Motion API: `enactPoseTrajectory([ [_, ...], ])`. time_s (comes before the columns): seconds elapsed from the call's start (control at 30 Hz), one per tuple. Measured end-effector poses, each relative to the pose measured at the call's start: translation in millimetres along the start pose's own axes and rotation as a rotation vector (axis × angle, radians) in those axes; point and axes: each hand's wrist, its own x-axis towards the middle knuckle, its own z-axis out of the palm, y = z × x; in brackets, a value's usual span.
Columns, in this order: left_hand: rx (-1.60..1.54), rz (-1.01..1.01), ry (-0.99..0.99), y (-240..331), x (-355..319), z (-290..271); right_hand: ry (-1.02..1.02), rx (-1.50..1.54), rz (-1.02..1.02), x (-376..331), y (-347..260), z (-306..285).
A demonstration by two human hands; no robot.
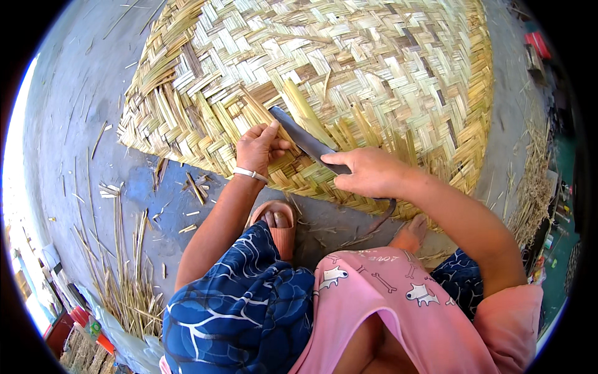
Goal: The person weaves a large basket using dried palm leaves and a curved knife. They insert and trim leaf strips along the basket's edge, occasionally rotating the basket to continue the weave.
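A large woven mat of pale reed strips lies on the ground before me, loose strip ends standing up along its near part. My left hand, a white band on its wrist, is closed with thumb and finger pinching a yellowish reed strip at the near left of the mat. My right hand grips a dark, flat-bladed knife, its blade slanting far left across the mat, close beside the left fingertips. A thin curved dark piece shows below the right hand; whether it belongs to the knife I cannot tell.
My sandalled foot and bare foot rest near the mat's near edge. Loose straw stalks lie on the grey floor at left. A heap of dry straw lies at right, and a red object sits far right.
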Motion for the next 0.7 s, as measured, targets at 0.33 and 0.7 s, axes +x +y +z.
enactPoseTrajectory([
  [0.33,-0.105,-0.201,-0.146,-4,-14,2,0.208,-0.084,0.010,19,6,40],
  [0.7,0.012,-0.248,0.099,0,22,10,0.276,-0.248,-0.072,31,11,36],
])
